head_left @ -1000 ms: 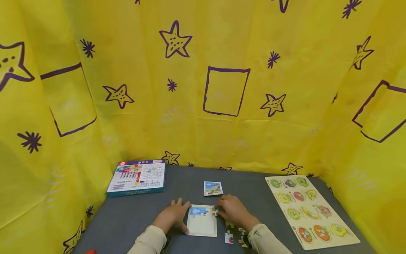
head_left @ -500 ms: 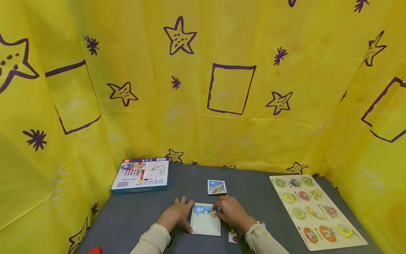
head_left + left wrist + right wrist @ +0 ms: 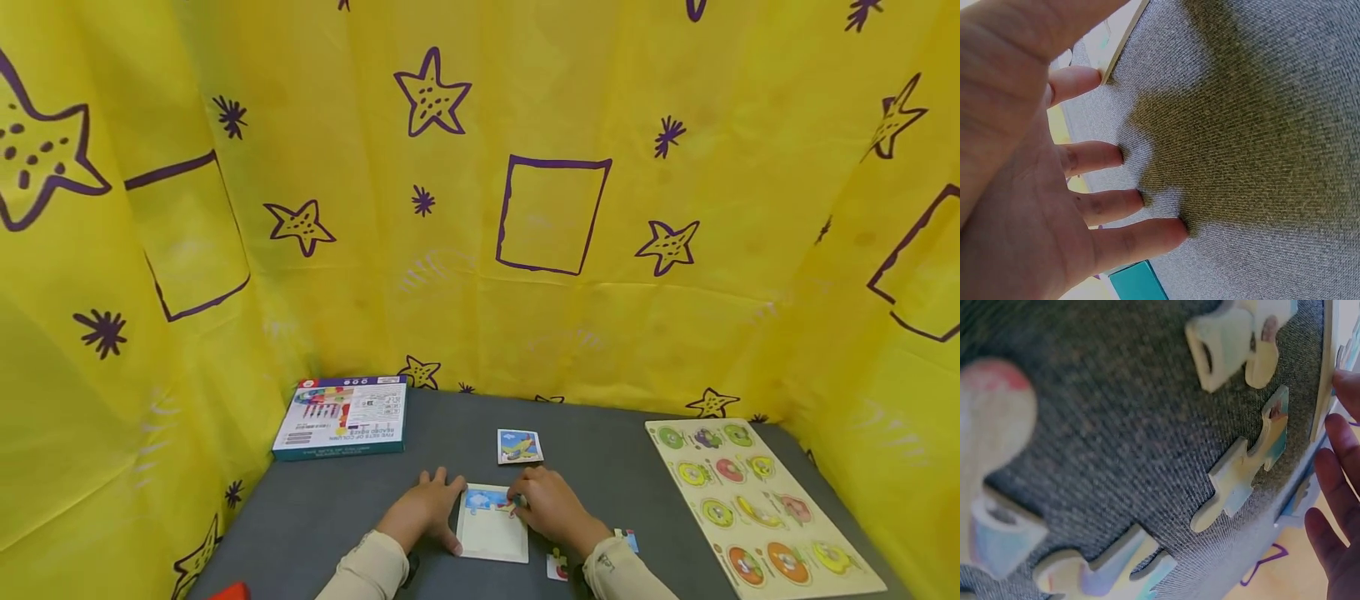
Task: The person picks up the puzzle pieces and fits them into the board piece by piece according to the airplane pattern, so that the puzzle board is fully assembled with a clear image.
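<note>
A yellow curtain (image 3: 555, 333) printed with purple stars stands behind a dark grey table (image 3: 337, 508). At the table's right lies a fruit board (image 3: 862, 583); a flat box (image 3: 341, 418) lies at back left. Nearer the person, between the two hands, a shallow puzzle tray (image 3: 493, 537) lies flat. The left hand (image 3: 429, 510) braces the tray's left side, palm down, fingers spread and unclenched, thumb by the near corner. The right hand (image 3: 553, 510) arches over the upper right corner, fingers bent towards red-and-yellow puzzle pieces (image 3: 511, 507); whether they pinch one cannot be told. Beyond the tray sits a small airplane card (image 3: 519, 447). Blue pieces (image 3: 480, 499) line the tray's far edge, while loose pieces (image 3: 1241, 469) lie beneath the right wrist.
</note>
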Motion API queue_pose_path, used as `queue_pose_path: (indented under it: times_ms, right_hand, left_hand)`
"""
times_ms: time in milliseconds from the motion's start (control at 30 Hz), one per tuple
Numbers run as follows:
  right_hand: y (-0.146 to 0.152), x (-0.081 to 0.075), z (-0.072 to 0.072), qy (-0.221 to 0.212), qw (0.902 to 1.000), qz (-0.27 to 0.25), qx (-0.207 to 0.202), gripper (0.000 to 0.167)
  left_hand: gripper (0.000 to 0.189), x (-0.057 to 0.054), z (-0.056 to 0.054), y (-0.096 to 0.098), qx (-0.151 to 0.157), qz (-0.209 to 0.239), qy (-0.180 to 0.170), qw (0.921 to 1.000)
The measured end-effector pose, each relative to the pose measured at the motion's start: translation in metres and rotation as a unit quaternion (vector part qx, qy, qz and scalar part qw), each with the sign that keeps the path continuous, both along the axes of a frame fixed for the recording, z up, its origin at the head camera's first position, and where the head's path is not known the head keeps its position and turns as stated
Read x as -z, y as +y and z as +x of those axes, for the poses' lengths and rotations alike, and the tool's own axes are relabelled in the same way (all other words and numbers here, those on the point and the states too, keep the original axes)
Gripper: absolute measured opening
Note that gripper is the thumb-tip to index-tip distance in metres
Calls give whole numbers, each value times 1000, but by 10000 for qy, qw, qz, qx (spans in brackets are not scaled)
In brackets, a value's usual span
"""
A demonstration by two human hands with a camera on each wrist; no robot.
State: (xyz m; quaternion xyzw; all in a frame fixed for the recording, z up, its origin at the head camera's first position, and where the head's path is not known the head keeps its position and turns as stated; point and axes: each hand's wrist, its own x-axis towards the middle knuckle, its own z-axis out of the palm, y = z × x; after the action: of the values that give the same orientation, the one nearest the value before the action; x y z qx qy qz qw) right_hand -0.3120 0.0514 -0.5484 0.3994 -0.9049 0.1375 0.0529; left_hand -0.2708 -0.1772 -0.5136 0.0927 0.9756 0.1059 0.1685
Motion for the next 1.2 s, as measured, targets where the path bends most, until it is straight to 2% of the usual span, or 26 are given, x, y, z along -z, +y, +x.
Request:
queue_pose_path:
  times_ms: [167, 333, 433, 567, 700, 833, 1000, 1200]
  right_hand:
    - [9, -2, 2, -10, 9999, -129, 112, 15]
    - [34, -4, 2, 34, 9995, -25, 310, 17]
    - [51, -7, 3, -32, 9995, -42, 296, 17]
    - [68, -10, 9, -219, 9993, -49, 306, 19]
    - [79, -8, 18, -388, 9990, 3, 219, 21]
    - [75, -4, 21, -463, 9989, 74, 66, 24]
    - [75, 2, 21, -519, 9984, 163, 159, 23]
    - [74, -2, 20, -582, 9981, 169, 143, 23]
  left_hand:
    - [83, 2, 0, 1, 129, -20, 210, 9997]
    - [84, 5, -3, 0, 111, 28, 78, 9999]
    - [84, 4, -4, -3, 74, 67, 46, 9999]
    - [85, 3, -5, -4, 32, 100, 89, 9999]
    - [86, 7, -6, -2, 34, 130, 50, 9999]
    - [85, 7, -6, -5, -8, 143, -4, 9999]
    - [84, 8, -7, -6, 6, 154, -12, 9999]
    - [84, 7, -7, -3, 51, 149, -15, 9999]
